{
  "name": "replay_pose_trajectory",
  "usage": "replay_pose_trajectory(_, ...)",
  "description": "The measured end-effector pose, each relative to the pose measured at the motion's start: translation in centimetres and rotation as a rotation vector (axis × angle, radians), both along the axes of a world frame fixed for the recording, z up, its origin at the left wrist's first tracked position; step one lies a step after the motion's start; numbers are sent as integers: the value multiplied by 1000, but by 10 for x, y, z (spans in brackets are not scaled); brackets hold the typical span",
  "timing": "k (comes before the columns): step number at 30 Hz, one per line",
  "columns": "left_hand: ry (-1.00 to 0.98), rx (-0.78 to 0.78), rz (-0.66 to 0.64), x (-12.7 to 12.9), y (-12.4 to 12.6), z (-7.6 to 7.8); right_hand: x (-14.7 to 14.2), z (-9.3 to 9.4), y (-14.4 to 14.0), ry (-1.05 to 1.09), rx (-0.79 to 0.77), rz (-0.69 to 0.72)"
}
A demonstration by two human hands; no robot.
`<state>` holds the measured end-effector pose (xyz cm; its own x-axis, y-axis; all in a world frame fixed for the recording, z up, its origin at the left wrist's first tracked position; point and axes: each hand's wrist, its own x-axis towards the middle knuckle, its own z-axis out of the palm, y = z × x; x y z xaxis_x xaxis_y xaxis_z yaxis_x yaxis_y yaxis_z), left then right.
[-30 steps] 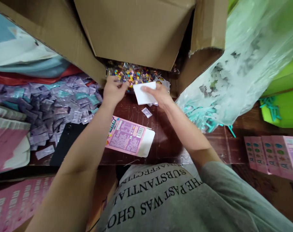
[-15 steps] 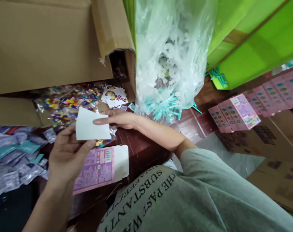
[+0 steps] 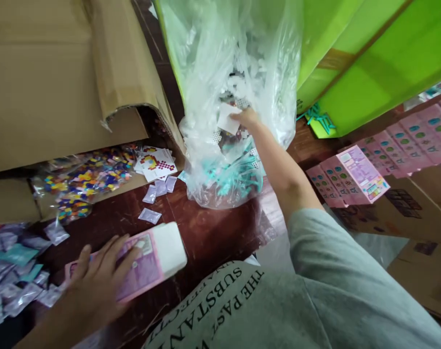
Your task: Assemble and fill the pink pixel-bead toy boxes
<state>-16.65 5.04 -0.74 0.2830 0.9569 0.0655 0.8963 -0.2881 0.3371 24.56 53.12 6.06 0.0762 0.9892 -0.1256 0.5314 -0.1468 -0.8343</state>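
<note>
A flat pink box [image 3: 140, 264] is lying on the dark red table [image 3: 209, 235] close to the person's body, its white flap end pointing right, and the left hand [image 3: 97, 278] is lying on top of it with fingers spread and pressing it flat, not closing around it. The right hand [image 3: 247, 118] is reaching up and away into the mouth of a big clear plastic bag [image 3: 235, 97] standing at the back of the table, and it is pinching a small white card [image 3: 228, 118] between thumb and fingers just inside the bag. White bits are filling the upper part of the bag and teal plastic pieces [image 3: 235, 177] are piling at its bottom. Just left of the bag, a few small clear packets [image 3: 149, 215] are lying loose on the table, and behind them a stack of pattern cards [image 3: 155, 162] is resting beside a bag of mixed coloured beads [image 3: 84, 179], under the flap of a brown cardboard box [image 3: 53, 82]. At the far left edge, a heap of purple and teal packets [image 3: 13, 276] is sitting near the left hand. To the right, well apart from both hands, a row of finished pink boxes [image 3: 354, 177] is lying beside green cartons [image 3: 380, 63]. The person's grey printed shirt [image 3: 315, 300] is filling the bottom of the view
</note>
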Motion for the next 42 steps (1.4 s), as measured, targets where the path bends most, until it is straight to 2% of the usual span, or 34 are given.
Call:
replay_pose_trajectory(3, 123, 47, 156, 42, 18, 10, -36, -23, 10, -134, -75, -53)
replay_pose_trajectory(6, 215, 16, 208, 70, 21, 20, -42, -28, 2, -143, -58, -58)
replay_pose_trajectory(8, 219, 40, 235, 75, 13, 27, -24, -16, -13, -143, -25, -56)
replay_pose_trajectory(11, 154, 88, 323, 75, -4, 39, 15, 26, -56, -97, 80, -2)
replay_pose_trajectory(13, 98, 93, 387, 81, -11, 48, 33, 61, -98, -31, 154, 152)
replay_pose_trajectory(16, 30, 111, 388, 101, -7, 56, 29, 103, -164, 74, 220, 590)
replay_pose_trajectory(19, 8, 191, 329, 127, 3, 56, -8, 119, -214, -131, 152, 984)
replay_pose_trajectory(22, 37, 263, 343, 147, 5, 53, -48, 119, -239, -475, 36, 1179)
replay_pose_trajectory(25, 23, 289, 370, 154, 2, 49, -70, 120, -249, -675, -40, 1271)
replay_pose_trajectory(28, -38, 341, 365, 152, -2, 47, -75, 126, -247, -646, -160, 1324)
replay_pose_trajectory(32, -16, 410, 348, 148, -6, 50, -75, 132, -232, -542, -361, 1206)
replay_pose_trajectory(34, 7, 393, 357, 152, -7, 53, -78, 130, -226, -561, -331, 1151)
replay_pose_trajectory(39, -66, 270, 471, 169, -4, 59, -94, 113, -227, -643, -79, 1237)
replay_pose_trajectory(42, -75, 272, 469, 172, -3, 57, -100, 107, -226, -650, -27, 1205)
